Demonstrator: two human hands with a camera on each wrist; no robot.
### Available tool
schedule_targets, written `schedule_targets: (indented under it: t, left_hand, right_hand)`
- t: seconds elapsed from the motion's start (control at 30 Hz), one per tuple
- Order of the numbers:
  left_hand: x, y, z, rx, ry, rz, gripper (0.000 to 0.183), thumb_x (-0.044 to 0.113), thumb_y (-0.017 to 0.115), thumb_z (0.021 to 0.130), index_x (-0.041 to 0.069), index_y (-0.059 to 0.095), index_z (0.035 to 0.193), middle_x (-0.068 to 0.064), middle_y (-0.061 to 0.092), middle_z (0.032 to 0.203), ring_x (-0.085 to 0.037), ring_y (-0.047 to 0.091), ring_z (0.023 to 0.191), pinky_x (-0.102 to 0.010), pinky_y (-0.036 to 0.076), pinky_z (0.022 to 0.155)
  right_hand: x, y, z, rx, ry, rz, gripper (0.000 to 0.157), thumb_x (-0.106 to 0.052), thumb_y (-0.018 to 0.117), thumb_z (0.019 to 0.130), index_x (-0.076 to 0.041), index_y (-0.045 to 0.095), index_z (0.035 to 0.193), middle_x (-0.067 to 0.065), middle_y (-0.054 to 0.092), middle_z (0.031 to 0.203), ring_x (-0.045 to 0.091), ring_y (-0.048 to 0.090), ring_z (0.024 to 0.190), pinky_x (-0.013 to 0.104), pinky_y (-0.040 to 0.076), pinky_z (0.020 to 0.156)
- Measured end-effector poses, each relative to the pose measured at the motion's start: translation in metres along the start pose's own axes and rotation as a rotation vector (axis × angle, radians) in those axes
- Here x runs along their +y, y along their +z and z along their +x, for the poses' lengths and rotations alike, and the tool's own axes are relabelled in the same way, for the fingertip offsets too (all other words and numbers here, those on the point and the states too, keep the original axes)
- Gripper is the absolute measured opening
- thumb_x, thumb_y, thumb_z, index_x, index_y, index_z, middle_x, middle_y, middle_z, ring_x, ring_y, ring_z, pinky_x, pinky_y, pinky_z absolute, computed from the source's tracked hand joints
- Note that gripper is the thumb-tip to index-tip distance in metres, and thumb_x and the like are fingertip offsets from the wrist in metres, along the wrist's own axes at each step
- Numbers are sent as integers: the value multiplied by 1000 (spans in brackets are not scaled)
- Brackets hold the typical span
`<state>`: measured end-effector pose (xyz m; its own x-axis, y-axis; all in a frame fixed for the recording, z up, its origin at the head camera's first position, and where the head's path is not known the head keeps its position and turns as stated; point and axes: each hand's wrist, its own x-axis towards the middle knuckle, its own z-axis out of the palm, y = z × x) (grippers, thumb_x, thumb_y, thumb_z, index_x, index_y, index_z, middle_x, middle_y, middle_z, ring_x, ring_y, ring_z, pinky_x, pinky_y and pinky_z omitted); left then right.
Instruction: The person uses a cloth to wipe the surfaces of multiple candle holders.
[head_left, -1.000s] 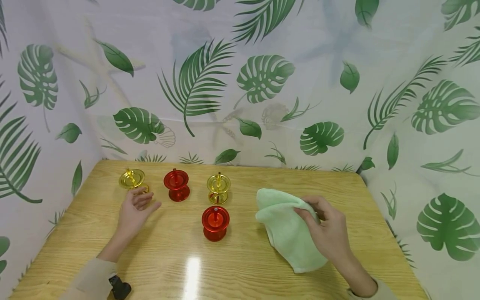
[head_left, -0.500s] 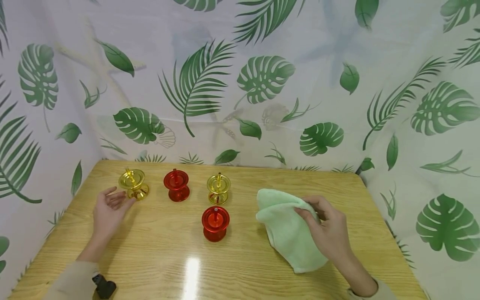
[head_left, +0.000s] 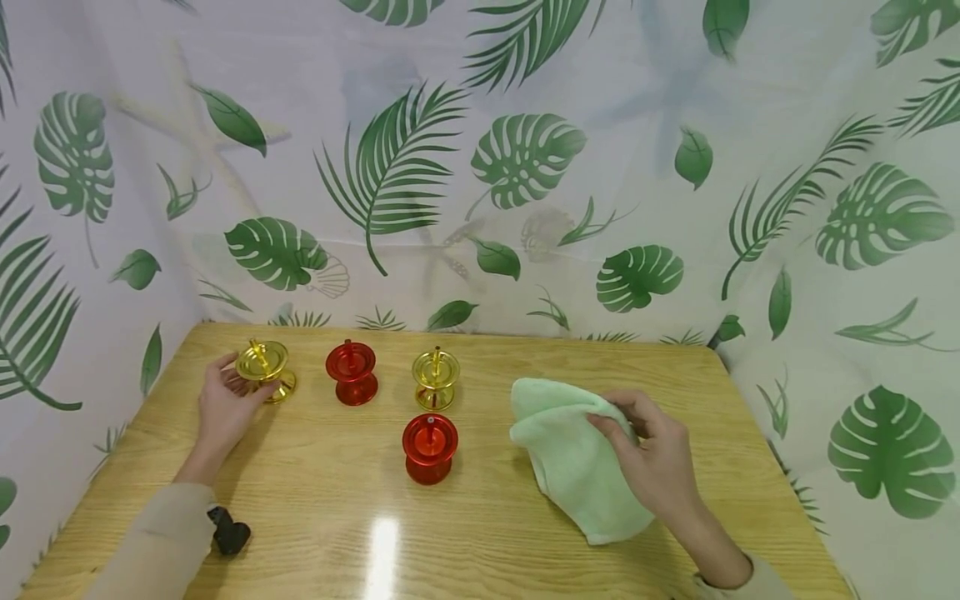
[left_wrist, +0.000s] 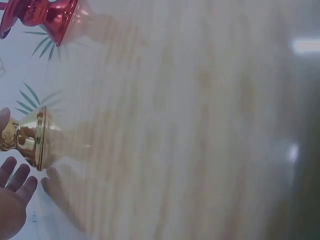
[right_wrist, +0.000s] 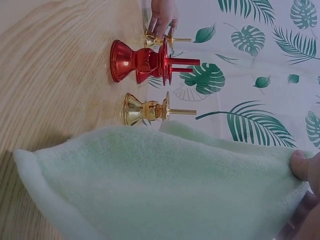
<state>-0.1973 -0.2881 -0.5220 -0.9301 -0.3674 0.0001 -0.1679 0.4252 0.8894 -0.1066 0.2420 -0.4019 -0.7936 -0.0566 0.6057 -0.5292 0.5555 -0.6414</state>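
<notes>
At the far left of the head view, my left hand [head_left: 223,408] reaches around the narrow middle of a gold candle holder [head_left: 262,362]. The left wrist view shows its fingers [left_wrist: 19,179] fairly straight beside that gold holder [left_wrist: 32,140], with a gap between, and the thumb on the opposite side. My right hand [head_left: 660,458] pinches a pale green cloth [head_left: 581,467] between thumb and fingers. The cloth hangs in folds over the table's right part and fills the lower right wrist view.
A red candle holder [head_left: 352,372] and another gold one [head_left: 436,379] stand along the back of the wooden table [head_left: 315,517]. A second red holder [head_left: 431,447] is nearer the front. Leaf-patterned fabric [head_left: 525,275] rises behind the table and at both sides.
My left hand first drew back left from in front of the gold candle holder, then came in around its middle from the left. The right hand and cloth stay put.
</notes>
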Motion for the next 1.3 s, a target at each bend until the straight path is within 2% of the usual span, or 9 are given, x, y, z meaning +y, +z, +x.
schedule_targets:
  t: [0.07, 0.23, 0.33, 0.43, 0.53, 0.7, 0.97, 1.17, 1.3]
  left_hand:
    - [1, 2, 3, -4, -8, -6, 89, 17, 80, 94, 1, 25, 162, -30, 50, 152, -39, 56, 134, -6, 37, 84]
    - [4, 6, 5, 7, 3, -3, 85, 16, 79, 94, 0, 28, 160, -30, 54, 149, -30, 58, 126, -2, 37, 78]
    - [5, 8, 3, 24, 14, -10, 80, 14, 79, 94, -1, 32, 158, -29, 57, 146, -12, 58, 111, -1, 39, 76]
    - [6, 7, -1, 34, 23, -40, 77, 11, 79, 94, -1, 36, 156, -28, 59, 145, 8, 51, 98, 1, 41, 76]
    - [7, 7, -6, 36, 37, -63, 75, 9, 80, 93, 0, 39, 155, -28, 61, 144, 17, 49, 91, 0, 44, 77]
    - [12, 8, -15, 48, 58, -58, 72, 11, 83, 91, 2, 44, 152, -26, 65, 141, 17, 52, 89, -2, 45, 77]
    - [30, 12, -33, 48, 112, -45, 69, 13, 86, 89, 5, 51, 147, -23, 69, 136, 16, 56, 91, -6, 49, 83]
    - [49, 14, -49, 13, 141, -29, 72, 19, 89, 86, 8, 52, 147, -19, 72, 135, 15, 57, 93, -15, 53, 91]
    - [65, 17, -58, 18, 228, -47, 68, 13, 90, 83, 7, 57, 143, -18, 75, 130, 16, 60, 93, -15, 54, 90]
  right_hand:
    - [1, 0, 0, 1, -3, 1, 26, 13, 78, 84, -6, 75, 102, 12, 77, 89, -12, 66, 80, 13, 49, 56]
    - [3, 1, 0, -4, -4, 9, 26, 12, 78, 84, -6, 74, 103, 12, 77, 89, -12, 67, 81, 13, 50, 56]
    - [3, 0, 1, -8, -1, 6, 25, 11, 79, 85, -5, 74, 103, 13, 77, 89, -12, 67, 81, 13, 50, 57]
    - [3, 1, 1, -11, 4, 2, 24, 12, 78, 85, -4, 74, 102, 13, 77, 89, -12, 66, 79, 13, 50, 56]
    - [2, 0, 1, -7, 21, 0, 23, 13, 78, 85, -2, 74, 102, 13, 77, 89, -13, 66, 79, 12, 51, 57]
    - [1, 0, 3, 8, 29, 5, 24, 13, 78, 85, -2, 74, 103, 10, 77, 89, -13, 67, 79, 11, 52, 58]
    - [2, 1, 5, 21, 34, 20, 25, 13, 78, 84, -4, 75, 102, -11, 74, 91, -12, 67, 77, 11, 51, 56]
    - [2, 2, 6, 18, 17, 24, 24, 14, 78, 84, -3, 74, 101, -6, 76, 90, -13, 68, 79, 11, 52, 58]
    - [1, 3, 9, 25, 16, 9, 24, 14, 79, 83, -2, 75, 102, -8, 76, 92, -15, 68, 81, 10, 52, 60]
